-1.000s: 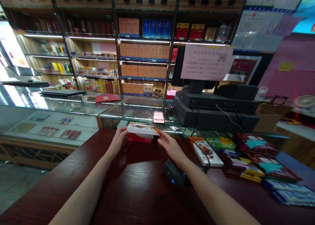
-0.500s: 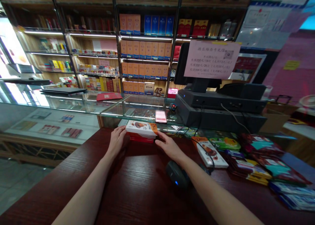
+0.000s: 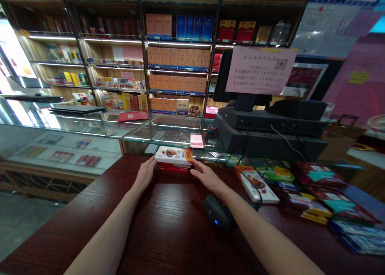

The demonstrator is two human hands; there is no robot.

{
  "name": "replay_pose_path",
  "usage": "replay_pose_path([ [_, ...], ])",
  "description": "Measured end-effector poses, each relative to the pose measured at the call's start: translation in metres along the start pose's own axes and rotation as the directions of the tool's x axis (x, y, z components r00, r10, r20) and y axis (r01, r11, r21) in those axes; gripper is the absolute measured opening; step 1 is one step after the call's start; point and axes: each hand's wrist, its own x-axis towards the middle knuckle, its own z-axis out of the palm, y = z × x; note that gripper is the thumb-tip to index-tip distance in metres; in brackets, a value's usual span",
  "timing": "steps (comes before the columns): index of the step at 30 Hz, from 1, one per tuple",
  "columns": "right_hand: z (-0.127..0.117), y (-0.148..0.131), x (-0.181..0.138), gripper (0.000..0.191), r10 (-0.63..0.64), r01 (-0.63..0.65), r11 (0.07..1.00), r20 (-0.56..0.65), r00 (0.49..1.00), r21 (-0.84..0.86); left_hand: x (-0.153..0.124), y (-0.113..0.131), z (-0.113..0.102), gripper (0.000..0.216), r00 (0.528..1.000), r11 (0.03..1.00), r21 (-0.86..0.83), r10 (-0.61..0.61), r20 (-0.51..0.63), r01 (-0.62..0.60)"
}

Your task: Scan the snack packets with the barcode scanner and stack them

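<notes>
A white box with an orange end (image 3: pixel 174 155) lies on top of a red box (image 3: pixel 173 168) at the far edge of the dark wooden counter (image 3: pixel 168 235). My left hand (image 3: pixel 146 173) rests against the stack's left end, fingers stretched out. My right hand (image 3: pixel 205 177) touches the stack's right end, fingers also extended. Neither hand wraps around the boxes.
A black barcode scanner (image 3: pixel 217 215) lies under my right forearm. Another white box (image 3: pixel 256 184) and several snack packets (image 3: pixel 313 194) cover the counter's right side. A cash register with a monitor (image 3: pixel 264 118) stands behind, with a glass display case (image 3: pixel 99 126) and stocked shelves (image 3: pixel 177 66) beyond.
The white box has been lowered onto the red box and pushed slightly forward. Both hands have settled against the stack's ends.
</notes>
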Motion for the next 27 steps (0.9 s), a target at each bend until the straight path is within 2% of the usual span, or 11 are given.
replay_pose_path([
  [3, 0.0, 0.001, 0.001, 0.064, 0.048, -0.048, 0.997, 0.002, 0.999, 0.053, -0.001, 0.001, -0.001, 0.056, 1.0, 0.999, 0.03, -0.024, -0.004, 0.024],
  [9, -0.001, 0.008, 0.004, 0.076, 0.064, -0.066, 0.993, 0.024, 0.998, 0.094, -0.002, 0.002, 0.001, 0.05, 0.996, 0.99, 0.124, -0.058, -0.061, 0.065],
  [20, -0.002, 0.012, 0.007, 0.079, 0.061, -0.072, 0.985, 0.075, 0.995, 0.157, -0.004, 0.008, 0.004, 0.041, 0.988, 0.98, 0.172, -0.077, -0.136, 0.1],
  [27, -0.002, 0.014, 0.006, 0.074, 0.054, -0.065, 0.981, 0.067, 0.996, 0.181, -0.005, 0.01, 0.004, 0.042, 0.987, 0.976, 0.184, -0.095, -0.131, 0.119],
])
